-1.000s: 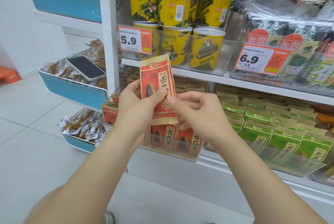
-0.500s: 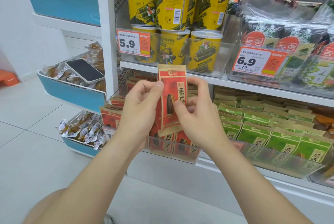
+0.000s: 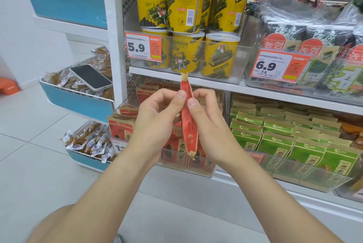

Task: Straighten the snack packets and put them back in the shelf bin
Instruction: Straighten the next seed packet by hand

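Note:
I hold one red and tan snack packet (image 3: 187,117) upright and edge-on in front of the lower shelf. My left hand (image 3: 157,123) pinches its left side with thumb and fingers, and my right hand (image 3: 208,125) pinches its right side. Behind and below my hands stands the clear shelf bin (image 3: 204,172) with more red packets (image 3: 119,127) of the same kind, some leaning at the left end. My hands hide the middle of that bin.
A clear bin of green packets (image 3: 275,142) sits right of the red ones. Yellow tubs (image 3: 184,5) and seaweed bags (image 3: 306,32) fill the shelf above. At left, blue trays hold wrapped snacks (image 3: 88,140), and a phone (image 3: 90,76) lies on the upper one. Tiled floor (image 3: 29,164) below.
The packet has turned from facing me flat to edge-on. Both hands have closed in on it from each side and shifted slightly right.

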